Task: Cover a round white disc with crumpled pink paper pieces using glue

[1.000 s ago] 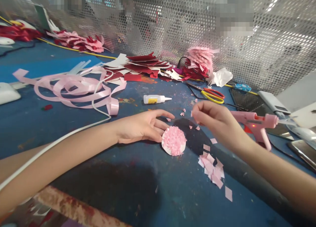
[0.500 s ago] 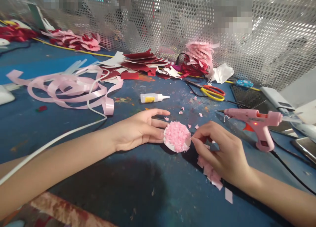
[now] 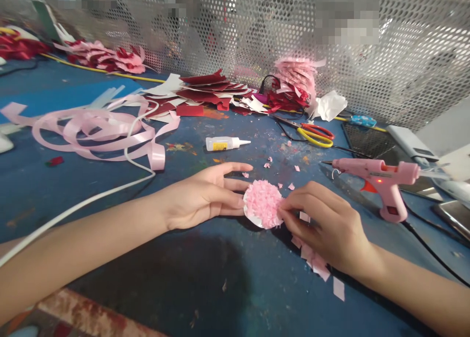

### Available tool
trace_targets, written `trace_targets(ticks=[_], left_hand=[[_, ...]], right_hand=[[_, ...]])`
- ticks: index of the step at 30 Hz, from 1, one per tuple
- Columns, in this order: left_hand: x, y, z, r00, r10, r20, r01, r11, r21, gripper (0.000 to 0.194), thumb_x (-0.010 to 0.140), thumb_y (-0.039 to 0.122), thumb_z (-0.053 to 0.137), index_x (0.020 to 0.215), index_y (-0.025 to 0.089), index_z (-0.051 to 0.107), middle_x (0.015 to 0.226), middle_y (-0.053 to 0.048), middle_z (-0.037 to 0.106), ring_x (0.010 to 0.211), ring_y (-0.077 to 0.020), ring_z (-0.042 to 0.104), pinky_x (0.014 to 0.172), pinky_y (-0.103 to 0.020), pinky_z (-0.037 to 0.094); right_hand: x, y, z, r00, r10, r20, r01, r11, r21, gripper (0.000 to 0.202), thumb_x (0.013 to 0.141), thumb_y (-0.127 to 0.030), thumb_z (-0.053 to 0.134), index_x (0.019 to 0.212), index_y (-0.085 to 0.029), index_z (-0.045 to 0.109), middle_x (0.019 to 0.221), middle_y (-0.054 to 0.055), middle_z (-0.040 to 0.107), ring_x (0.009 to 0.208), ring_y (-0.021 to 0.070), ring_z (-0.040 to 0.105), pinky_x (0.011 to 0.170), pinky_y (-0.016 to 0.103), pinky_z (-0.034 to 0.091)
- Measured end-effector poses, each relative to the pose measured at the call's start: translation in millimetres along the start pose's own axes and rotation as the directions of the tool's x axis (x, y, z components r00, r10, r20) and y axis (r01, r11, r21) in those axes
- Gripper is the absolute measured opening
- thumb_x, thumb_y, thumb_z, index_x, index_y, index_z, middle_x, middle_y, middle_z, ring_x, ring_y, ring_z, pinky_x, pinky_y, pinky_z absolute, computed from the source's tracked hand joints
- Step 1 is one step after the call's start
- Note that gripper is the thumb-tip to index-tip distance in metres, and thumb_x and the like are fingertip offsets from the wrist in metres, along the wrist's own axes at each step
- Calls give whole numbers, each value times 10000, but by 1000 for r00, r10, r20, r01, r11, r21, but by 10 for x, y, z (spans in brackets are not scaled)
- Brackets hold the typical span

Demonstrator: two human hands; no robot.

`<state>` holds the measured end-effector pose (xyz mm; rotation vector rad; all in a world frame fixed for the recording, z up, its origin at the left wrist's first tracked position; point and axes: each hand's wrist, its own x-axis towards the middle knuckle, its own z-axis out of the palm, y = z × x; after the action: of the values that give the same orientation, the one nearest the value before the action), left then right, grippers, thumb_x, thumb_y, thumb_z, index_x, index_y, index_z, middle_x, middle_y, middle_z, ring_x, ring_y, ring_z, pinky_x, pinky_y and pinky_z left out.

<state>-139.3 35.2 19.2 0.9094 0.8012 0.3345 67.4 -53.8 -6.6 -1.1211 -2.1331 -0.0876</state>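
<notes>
The disc (image 3: pixel 253 221) is between both hands, mostly covered in pink tufts (image 3: pixel 263 199); its lower-left rim is bare. Left hand (image 3: pixel 203 195) grips its left edge; right hand (image 3: pixel 328 224) pinches at the right edge, contents hidden. Pink squares (image 3: pixel 316 265) lie unused nearby.

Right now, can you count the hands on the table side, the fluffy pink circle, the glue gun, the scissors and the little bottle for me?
Hands: 2, left hand and right hand
Fluffy pink circle: 1
Glue gun: 1
Scissors: 1 pair
Little bottle: 1
Total: 6
</notes>
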Motion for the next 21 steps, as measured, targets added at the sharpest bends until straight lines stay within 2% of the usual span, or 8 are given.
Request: trace_targets(ticks=[11, 15, 18, 20, 21], left_hand=[[5, -16, -20, 999, -1, 34, 3, 999, -47, 639, 694, -28, 625, 1248, 211, 415, 965, -28, 655, 839, -148, 670, 907, -359, 488], [8, -9, -17, 1000, 2, 29, -1, 999, -33, 620, 697, -29, 627, 1232, 210, 425, 942, -24, 660, 819, -138, 670, 863, -325, 511], [7, 15, -17, 1000, 17, 13, -17, 1000, -3, 593, 701, -31, 627, 1212, 206, 441, 940, -28, 663, 808, -134, 672, 794, -280, 535], [2, 33, -19, 999, 44, -14, -44, 999, 13, 581, 698, -30, 632, 1198, 205, 453, 935, -28, 666, 801, -133, 672, 770, -267, 543], [0, 39, -20, 998, 62, -29, -62, 998, 20, 577, 695, -31, 635, 1191, 205, 459, 935, -28, 668, 802, -135, 673, 765, -264, 545]], right_hand=[[-66, 121, -46, 977, -192, 92, 197, 979, -50, 142, 828, -105, 541, 915, -204, 594, 796, 42, 654, 724, 152, 601, 662, 311, 512], [-59, 128, -52, 974, -202, 100, 204, 979, -5, 169, 819, -85, 555, 934, -201, 598, 827, 46, 659, 752, 154, 611, 687, 311, 515], [-50, 93, -46, 994, -93, 59, 86, 991, 107, 189, 816, -77, 564, 955, -202, 590, 843, 46, 657, 779, 153, 616, 698, 300, 519], [-51, 58, -44, 996, 83, 13, -84, 977, 194, 182, 826, -112, 567, 976, -216, 576, 862, 40, 653, 765, 147, 620, 686, 289, 524], [-52, 41, -43, 981, 192, -14, -182, 952, 246, 175, 831, -139, 567, 983, -225, 562, 866, 36, 649, 741, 142, 620, 665, 282, 527]])
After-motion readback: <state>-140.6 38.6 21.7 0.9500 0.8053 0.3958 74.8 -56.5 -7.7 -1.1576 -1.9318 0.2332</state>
